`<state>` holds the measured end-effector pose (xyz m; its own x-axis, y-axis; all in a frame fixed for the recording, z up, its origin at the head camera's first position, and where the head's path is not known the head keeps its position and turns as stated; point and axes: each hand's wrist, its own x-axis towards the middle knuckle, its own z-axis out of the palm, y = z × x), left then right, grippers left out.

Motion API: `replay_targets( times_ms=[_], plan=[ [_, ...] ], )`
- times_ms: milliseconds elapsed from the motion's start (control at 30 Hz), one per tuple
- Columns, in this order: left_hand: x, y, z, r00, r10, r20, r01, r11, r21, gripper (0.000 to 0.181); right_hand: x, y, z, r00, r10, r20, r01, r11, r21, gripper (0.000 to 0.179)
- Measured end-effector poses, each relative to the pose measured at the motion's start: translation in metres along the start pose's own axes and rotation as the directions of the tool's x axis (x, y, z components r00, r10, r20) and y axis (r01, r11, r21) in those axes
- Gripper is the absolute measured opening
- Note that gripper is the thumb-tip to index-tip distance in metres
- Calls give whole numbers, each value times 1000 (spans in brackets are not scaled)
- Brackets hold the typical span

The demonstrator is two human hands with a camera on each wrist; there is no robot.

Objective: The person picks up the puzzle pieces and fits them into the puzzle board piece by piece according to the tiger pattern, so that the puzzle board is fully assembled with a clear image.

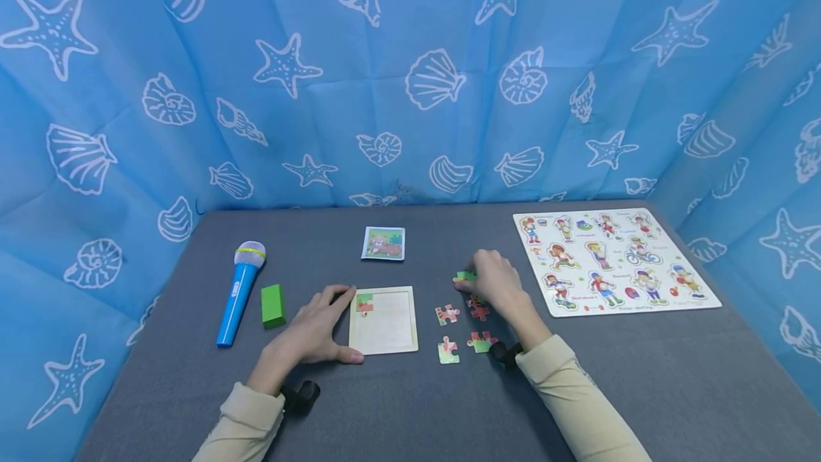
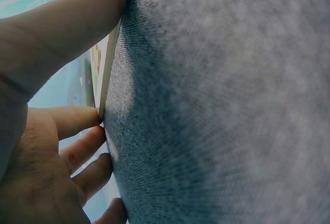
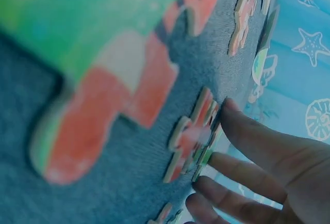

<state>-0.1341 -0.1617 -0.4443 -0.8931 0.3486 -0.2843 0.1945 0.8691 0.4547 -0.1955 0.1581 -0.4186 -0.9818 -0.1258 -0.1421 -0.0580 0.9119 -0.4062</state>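
My left hand (image 1: 318, 326) holds the square wooden puzzle tray (image 1: 391, 344) by its left side, index finger at the far corner and thumb at the near one. One green-and-red jigsaw piece (image 1: 364, 303) lies in the tray's far-left corner. To the right, my right hand (image 1: 497, 280) pinches a green jigsaw piece (image 1: 465, 276) at the table, partly hidden by the fingers. Several loose pieces lie between tray and right wrist: a red one (image 1: 447, 314), a green-and-red one (image 1: 448, 351), another near the wrist (image 1: 481, 341) and a red one (image 1: 478, 309) below the hand.
A small picture card (image 1: 383, 243) lies beyond the tray. On the left are a blue toy microphone (image 1: 240, 294) and a green block (image 1: 272, 306). A large white board with sports figures (image 1: 616, 262) lies at the right. Behind the grey table hangs a blue curtain (image 1: 398, 91).
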Motion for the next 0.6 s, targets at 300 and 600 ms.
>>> replay_targets(
  times_ms=[300,600],
  plan=[
    [0,0,0,1000,3,-3,-3,1000,8,120,1,0,1,999,-49,12,50,999,-7,31],
    [0,-1,0,1000,10,-11,-10,1000,5,120,0,-1,1,996,-87,3,87,996,-3,26]
  ],
)
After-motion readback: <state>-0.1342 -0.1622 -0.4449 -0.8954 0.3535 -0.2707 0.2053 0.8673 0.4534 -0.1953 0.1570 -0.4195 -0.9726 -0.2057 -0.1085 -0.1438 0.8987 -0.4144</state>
